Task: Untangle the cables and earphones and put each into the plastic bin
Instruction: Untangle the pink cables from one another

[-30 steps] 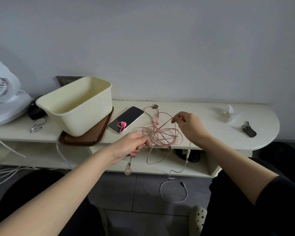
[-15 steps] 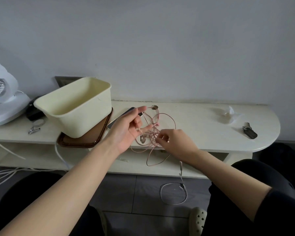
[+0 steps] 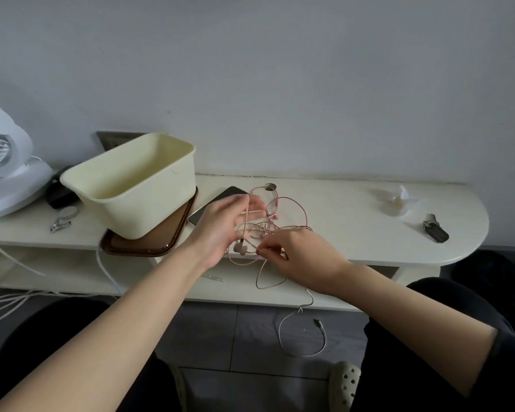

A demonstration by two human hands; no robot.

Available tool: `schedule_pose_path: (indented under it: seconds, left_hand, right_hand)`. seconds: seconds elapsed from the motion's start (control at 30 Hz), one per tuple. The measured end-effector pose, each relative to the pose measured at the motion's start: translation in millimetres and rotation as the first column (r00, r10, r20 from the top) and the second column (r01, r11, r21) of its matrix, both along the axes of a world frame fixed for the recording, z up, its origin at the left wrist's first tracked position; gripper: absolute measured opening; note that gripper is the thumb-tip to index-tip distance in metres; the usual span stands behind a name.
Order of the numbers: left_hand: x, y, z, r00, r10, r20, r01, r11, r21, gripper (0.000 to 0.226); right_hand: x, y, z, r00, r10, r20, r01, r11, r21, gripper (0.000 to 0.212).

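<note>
Earphones point(image 3: 265, 228) overhang shelf point(image 3: 354, 233) edge, pinched by right hand point(image 3: 304, 257).

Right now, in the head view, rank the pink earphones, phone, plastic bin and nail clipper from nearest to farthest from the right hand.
1. pink earphones: pinched by the right hand.
2. phone: just left, partly behind the left hand.
3. plastic bin: farther left, on the brown tray.
4. nail clipper: farthest left, beyond the bin.

- One cream plastic bin point(image 3: 149, 203)
- One brown tray point(image 3: 161, 242)
- One phone point(image 3: 204, 210)
- One pink earphone tangle point(image 3: 240, 248)
- One white cable point(image 3: 318, 323)
- One nail clipper point(image 3: 60, 224)
- One fan point(image 3: 0, 173)
- One dark key fob point(image 3: 436, 232)
- Two hands: left hand point(image 3: 223, 230), right hand point(image 3: 298, 257)
</note>
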State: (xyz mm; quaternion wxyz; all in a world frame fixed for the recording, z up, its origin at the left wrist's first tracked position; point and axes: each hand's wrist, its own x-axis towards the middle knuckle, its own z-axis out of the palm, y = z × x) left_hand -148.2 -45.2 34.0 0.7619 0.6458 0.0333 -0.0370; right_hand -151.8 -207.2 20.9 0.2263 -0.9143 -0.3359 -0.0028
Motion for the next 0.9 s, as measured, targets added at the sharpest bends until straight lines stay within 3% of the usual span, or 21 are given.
schedule_pose_path:
  seconds: [0.1,0.17,0.37,0.5,0.63,0.77,0.9]
  left_hand:
    - [-2,-1,-4,1.000,-0.009,0.018,0.004,0.966,0.259,0.028]
    - [-5,-2,-6,0.999,-0.037,0.009,0.032,0.938,0.346,0.030]
    - [-11,-7,-8,0.969,-0.198,-0.146,0.239,0.893,0.380,0.030]
    - [-9,-8,-11,0.956,-0.224,-0.190,0.261,0.945,0.198,0.027]
    - [-12,-9,-4,0.942,-0.263,-0.208,0.269,0.963,0.001,0.025]
    - [-13,-11,6,0.948,-0.286,-0.140,0.234,0.925,-0.299,0.027]
    - [-7,-12,9,0.965,-0.246,-0.093,0.180,0.875,-0.448,0.030]
  right_hand:
    - [0,1,7,1.000,0.004,-0.015,-0.005,1.000,-0.006,0.021]
    - [3,1,12,1.000,-0.019,-0.015,0.019,1.000,-0.008,0.021]
    - [18,-10,22,0.998,-0.062,0.002,0.062,0.997,0.039,0.020]
    - [25,-13,23,0.994,-0.093,-0.055,0.102,0.976,0.194,0.017]
    - [31,-17,18,0.968,-0.143,-0.205,0.205,0.924,0.322,0.010]
    - [34,-17,9,0.915,-0.155,-0.373,0.314,0.855,0.413,0.021]
    - [32,-11,-4,0.890,-0.108,-0.444,0.314,0.851,0.421,0.032]
